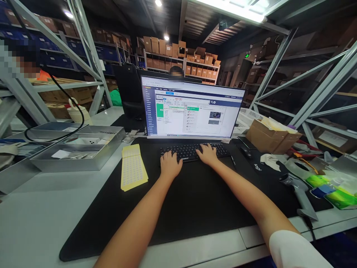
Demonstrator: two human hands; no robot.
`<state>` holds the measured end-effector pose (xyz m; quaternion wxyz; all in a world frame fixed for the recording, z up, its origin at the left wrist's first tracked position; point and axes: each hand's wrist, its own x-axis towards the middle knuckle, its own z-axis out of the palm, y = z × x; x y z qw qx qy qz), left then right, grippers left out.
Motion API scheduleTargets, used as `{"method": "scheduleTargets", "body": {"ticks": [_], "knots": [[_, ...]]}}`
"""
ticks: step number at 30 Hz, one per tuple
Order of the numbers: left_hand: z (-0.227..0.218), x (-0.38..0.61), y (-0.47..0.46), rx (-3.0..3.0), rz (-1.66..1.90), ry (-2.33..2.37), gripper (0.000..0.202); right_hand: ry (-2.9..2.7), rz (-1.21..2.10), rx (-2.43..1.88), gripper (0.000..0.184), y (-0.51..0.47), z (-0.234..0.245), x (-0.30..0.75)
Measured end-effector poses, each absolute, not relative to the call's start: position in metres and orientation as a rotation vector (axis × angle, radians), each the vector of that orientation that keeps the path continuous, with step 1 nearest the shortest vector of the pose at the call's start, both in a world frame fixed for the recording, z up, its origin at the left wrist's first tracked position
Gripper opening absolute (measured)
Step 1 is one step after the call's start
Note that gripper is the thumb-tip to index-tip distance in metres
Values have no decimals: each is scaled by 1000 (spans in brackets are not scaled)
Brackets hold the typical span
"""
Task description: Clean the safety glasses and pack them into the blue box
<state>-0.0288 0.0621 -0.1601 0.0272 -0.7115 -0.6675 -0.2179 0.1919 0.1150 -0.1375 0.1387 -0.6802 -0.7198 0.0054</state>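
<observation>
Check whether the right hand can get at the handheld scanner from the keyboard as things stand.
Probably yes. The right hand rests on the keyboard; the scanner lies uncovered off to its right, with only bare mat between them.

The wide black desk mat [195,201] lies bare between the forearms and down to the near edge, giving open passage. The grey desk [41,208] left of the mat is open up to the shallow silver metal trays [75,152]. A stack of yellow label sheets [133,169] lies just beside the left hand [170,165]. The flat-screen monitor [192,109] closes the rear behind the slim black keyboard [189,150]. On the right, a black mouse [245,152], a brown cardboard box [267,137] and a grey handheld scanner [299,191] limit sideways reach.
</observation>
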Motion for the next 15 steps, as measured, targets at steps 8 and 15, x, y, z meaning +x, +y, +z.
{"method": "scheduleTargets", "body": {"ticks": [8, 15], "knots": [[-160, -30, 63, -2206, -655, -2057, 54, -1998, -299, -1918, 48, 114, -115, 301], [-162, -28, 66, -2182, -645, -2043, 54, -1741, -203, -2337, 57, 119, -128, 436]]}}
